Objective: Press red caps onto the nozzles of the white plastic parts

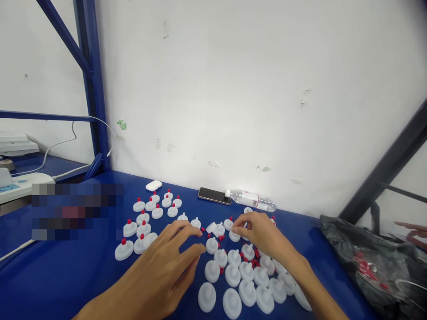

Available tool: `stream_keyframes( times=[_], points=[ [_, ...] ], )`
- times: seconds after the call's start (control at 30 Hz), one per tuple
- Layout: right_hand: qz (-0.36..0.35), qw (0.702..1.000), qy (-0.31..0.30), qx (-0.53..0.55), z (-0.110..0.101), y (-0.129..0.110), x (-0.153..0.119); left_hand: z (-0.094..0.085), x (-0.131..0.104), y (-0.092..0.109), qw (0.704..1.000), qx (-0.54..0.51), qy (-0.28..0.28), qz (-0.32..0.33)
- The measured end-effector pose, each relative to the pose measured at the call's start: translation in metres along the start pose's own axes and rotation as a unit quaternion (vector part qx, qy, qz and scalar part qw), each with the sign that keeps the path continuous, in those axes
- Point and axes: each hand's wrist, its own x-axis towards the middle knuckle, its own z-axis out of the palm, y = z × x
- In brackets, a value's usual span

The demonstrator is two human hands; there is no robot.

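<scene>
White round discs with a short spout, such as this bare one (232, 275), lie spread over the blue table (90, 271). My right hand (258, 229) has thumb and fingertips closed on a white spouted disc (234, 236) at the back of the group. Over the middle of the table is my left hand (170, 255), its thumb and forefinger apart with nothing visible between them. A small red cap (203, 230) lies by its forefinger tip. Left of that hand stand several discs with red caps on their spouts, one of them (124, 250) nearest the front.
Along the wall lie a phone (214, 196), a clear plastic bottle (251, 199) and a white case (154, 186). At right is a black plastic bag (347, 249) with red pieces (367, 269), and another person's hand (413, 231). A power strip (26, 184) sits at left.
</scene>
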Motion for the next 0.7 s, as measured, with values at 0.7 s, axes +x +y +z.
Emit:
stream_keyframes(
  times=[0.7],
  points=[
    [0.175,0.961,-0.038,-0.211,-0.037,0.023,-0.01,0.003,-0.001,-0.005,0.999,0.015,-0.035,0.015]
  ],
)
